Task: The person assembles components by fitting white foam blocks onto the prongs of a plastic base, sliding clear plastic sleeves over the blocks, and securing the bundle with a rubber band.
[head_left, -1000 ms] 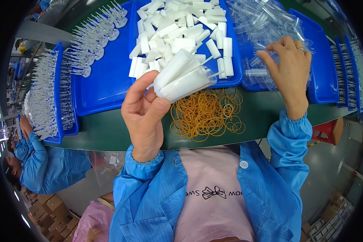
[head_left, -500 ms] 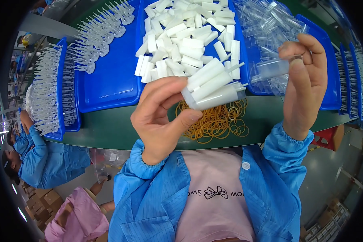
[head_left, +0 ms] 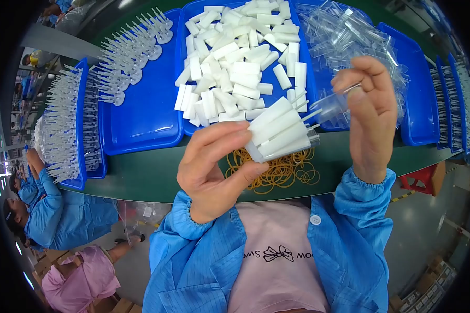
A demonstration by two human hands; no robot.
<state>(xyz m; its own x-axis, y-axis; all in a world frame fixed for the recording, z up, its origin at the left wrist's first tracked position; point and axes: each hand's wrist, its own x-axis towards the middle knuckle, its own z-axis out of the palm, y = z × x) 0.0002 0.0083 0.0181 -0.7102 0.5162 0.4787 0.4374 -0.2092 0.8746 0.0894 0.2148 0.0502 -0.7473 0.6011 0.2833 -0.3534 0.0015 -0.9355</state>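
Note:
My left hand point(head_left: 210, 175) grips a clear-based holder by its lower end, between thumb and fingers. Several white cylinders point(head_left: 283, 128) stand on it side by side, tilted up to the right, with thin pale stems showing at their far ends. Around the lowest cylinder there seems to be a clear sleeve. Between the thumb and fingertips of my right hand point(head_left: 371, 112) is a clear plastic tube point(head_left: 329, 107). Its lower left end comes close to the stem tips; whether they touch I cannot tell.
Loose white cylinders fill the middle blue tray point(head_left: 184, 112). Clear tubes point(head_left: 344, 39) lie heaped to its right. Rubber bands point(head_left: 279, 175) are piled on the green table point(head_left: 146, 175). Stemmed clear holders point(head_left: 136, 52) stand in the left tray. People in blue and pink are at far left.
My right hand has moved left with the clear tube, bringing it nearer the white cylinders. My left hand has shifted slightly right and down, tilting the holder more upward.

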